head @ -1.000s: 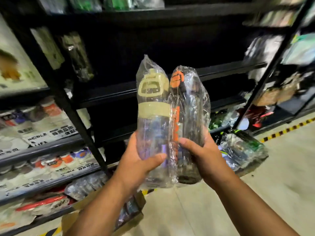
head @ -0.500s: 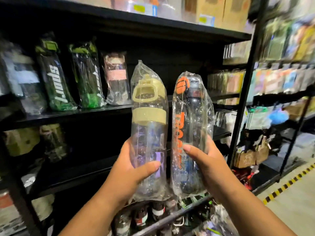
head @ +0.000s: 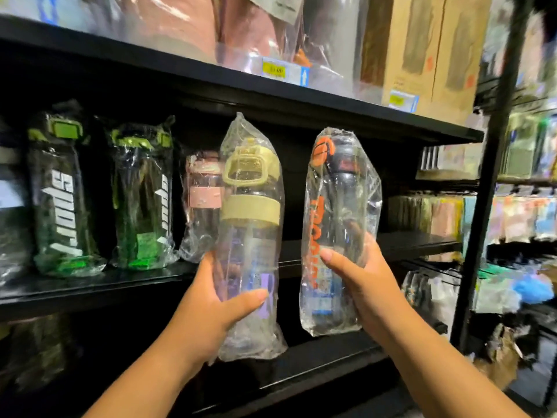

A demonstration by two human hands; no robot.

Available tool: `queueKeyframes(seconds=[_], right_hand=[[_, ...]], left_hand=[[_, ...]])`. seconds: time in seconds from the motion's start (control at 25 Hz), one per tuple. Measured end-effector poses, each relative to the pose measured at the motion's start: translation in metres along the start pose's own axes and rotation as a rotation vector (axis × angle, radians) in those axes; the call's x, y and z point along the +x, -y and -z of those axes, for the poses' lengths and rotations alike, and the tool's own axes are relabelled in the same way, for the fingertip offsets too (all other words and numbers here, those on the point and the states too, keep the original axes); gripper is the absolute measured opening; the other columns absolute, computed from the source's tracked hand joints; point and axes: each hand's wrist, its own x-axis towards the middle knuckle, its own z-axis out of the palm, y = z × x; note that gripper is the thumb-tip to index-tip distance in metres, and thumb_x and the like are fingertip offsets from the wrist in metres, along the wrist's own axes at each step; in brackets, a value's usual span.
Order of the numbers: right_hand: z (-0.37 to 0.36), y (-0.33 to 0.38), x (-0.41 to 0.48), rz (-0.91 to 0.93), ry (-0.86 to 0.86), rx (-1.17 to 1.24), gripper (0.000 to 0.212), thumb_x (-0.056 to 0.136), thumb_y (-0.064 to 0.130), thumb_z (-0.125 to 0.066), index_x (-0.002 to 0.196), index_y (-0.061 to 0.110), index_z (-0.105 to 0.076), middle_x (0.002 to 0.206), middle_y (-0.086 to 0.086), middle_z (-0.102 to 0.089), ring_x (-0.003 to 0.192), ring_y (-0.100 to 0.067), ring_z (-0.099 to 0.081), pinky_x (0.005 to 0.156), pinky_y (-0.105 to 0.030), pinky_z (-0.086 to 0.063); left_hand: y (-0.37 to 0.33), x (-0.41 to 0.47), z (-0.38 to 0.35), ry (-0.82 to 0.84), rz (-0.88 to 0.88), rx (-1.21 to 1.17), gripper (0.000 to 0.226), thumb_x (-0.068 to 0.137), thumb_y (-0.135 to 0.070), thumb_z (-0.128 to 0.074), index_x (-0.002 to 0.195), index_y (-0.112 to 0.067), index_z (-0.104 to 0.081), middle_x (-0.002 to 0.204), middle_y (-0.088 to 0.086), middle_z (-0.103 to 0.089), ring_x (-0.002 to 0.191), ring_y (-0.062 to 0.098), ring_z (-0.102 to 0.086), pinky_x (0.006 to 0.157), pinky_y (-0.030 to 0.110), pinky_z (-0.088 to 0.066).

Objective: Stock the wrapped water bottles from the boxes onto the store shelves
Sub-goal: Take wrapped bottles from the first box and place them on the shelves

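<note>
My left hand (head: 211, 312) grips a plastic-wrapped clear bottle with a yellow-green lid (head: 250, 212), held upright in front of the black shelf (head: 90, 285). My right hand (head: 358, 285) grips a wrapped clear bottle with a black cap and orange lettering (head: 337, 212), also upright, a short gap to the right of the first. On the shelf stand two wrapped green-and-black sport bottles (head: 60, 194) and a wrapped pink-lidded bottle (head: 200, 203), just behind and left of the yellow-lidded one.
The shelf board to the right of the pink bottle (head: 416, 242) is bare. The shelf above (head: 271, 95) carries wrapped goods, cardboard boxes (head: 428, 46) and price tags. A black upright post (head: 485, 188) bounds the bay on the right; more racks lie beyond.
Both bottles have risen to the level of the middle shelf and moved apart, no longer side by side touching. The view has tilted up and drawn closer to the shelf.
</note>
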Motion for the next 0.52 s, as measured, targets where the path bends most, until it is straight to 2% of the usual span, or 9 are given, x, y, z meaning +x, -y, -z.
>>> queueKeyframes(seconds=[0.08, 0.16, 0.2, 0.28, 0.36, 0.4, 0.52], right_hand=[[-0.008, -0.012, 0.034, 0.027, 0.003, 0.008, 0.08, 0.07, 0.017, -0.086, 0.136, 0.029, -0.043, 0.115, 0.007, -0.071, 0.102, -0.01, -0.07, 0.072, -0.02, -0.056], [-0.015, -0.024, 0.064, 0.04, 0.0, 0.04, 0.08, 0.068, 0.019, -0.085, 0.134, 0.029, -0.042, 0.12, 0.003, -0.067, 0.102, -0.008, -0.07, 0.072, -0.02, -0.056], [-0.019, -0.029, 0.078, 0.055, -0.007, 0.047, 0.08, 0.067, 0.022, -0.083, 0.134, 0.031, -0.041, 0.12, 0.006, -0.064, 0.099, -0.003, -0.069, 0.07, -0.018, -0.056], [-0.029, -0.038, 0.102, 0.092, -0.011, 0.003, 0.089, 0.065, 0.033, -0.083, 0.14, 0.034, -0.036, 0.121, 0.018, -0.057, 0.098, 0.007, -0.065, 0.072, -0.015, -0.054], [-0.036, -0.053, 0.126, 0.131, 0.004, -0.084, 0.098, 0.066, 0.041, -0.085, 0.146, 0.035, -0.03, 0.126, 0.024, -0.05, 0.108, 0.009, -0.058, 0.086, -0.018, -0.05], [-0.041, -0.062, 0.136, 0.147, 0.015, -0.118, 0.099, 0.068, 0.041, -0.085, 0.148, 0.033, -0.028, 0.131, 0.024, -0.047, 0.115, 0.007, -0.053, 0.094, -0.021, -0.046], [-0.057, -0.089, 0.16, 0.156, 0.05, -0.204, 0.103, 0.073, 0.038, -0.084, 0.152, 0.029, -0.02, 0.145, 0.015, -0.037, 0.128, -0.004, -0.043, 0.105, -0.027, -0.039]], left_hand=[[0.003, 0.022, 0.01, -0.02, -0.008, 0.003, 0.08, 0.058, -0.028, -0.086, 0.13, -0.034, -0.052, 0.12, -0.013, -0.07, 0.11, 0.008, -0.068, 0.09, 0.034, -0.055], [0.006, 0.038, 0.018, -0.047, -0.023, 0.027, 0.077, 0.06, -0.026, -0.086, 0.129, -0.032, -0.052, 0.122, -0.009, -0.07, 0.111, 0.011, -0.068, 0.09, 0.035, -0.055], [0.007, 0.043, 0.02, -0.06, -0.031, 0.04, 0.077, 0.062, -0.025, -0.089, 0.129, -0.032, -0.052, 0.122, -0.009, -0.07, 0.111, 0.01, -0.068, 0.087, 0.031, -0.056], [0.007, 0.051, 0.022, -0.108, -0.05, 0.1, 0.068, 0.074, -0.016, -0.087, 0.128, -0.034, -0.051, 0.12, -0.012, -0.069, 0.104, -0.003, -0.067, 0.076, 0.015, -0.055], [0.009, 0.058, 0.027, -0.176, -0.048, 0.143, 0.061, 0.08, -0.008, -0.078, 0.125, -0.037, -0.049, 0.118, -0.018, -0.066, 0.098, -0.013, -0.064, 0.068, 0.005, -0.05], [0.011, 0.06, 0.031, -0.194, -0.042, 0.16, 0.063, 0.08, -0.011, -0.079, 0.127, -0.039, -0.049, 0.12, -0.02, -0.065, 0.102, -0.013, -0.063, 0.073, 0.006, -0.051], [0.013, 0.063, 0.042, -0.239, -0.024, 0.187, 0.082, 0.069, -0.036, -0.091, 0.136, -0.046, -0.045, 0.133, -0.025, -0.059, 0.124, -0.001, -0.056, 0.101, 0.029, -0.048]])
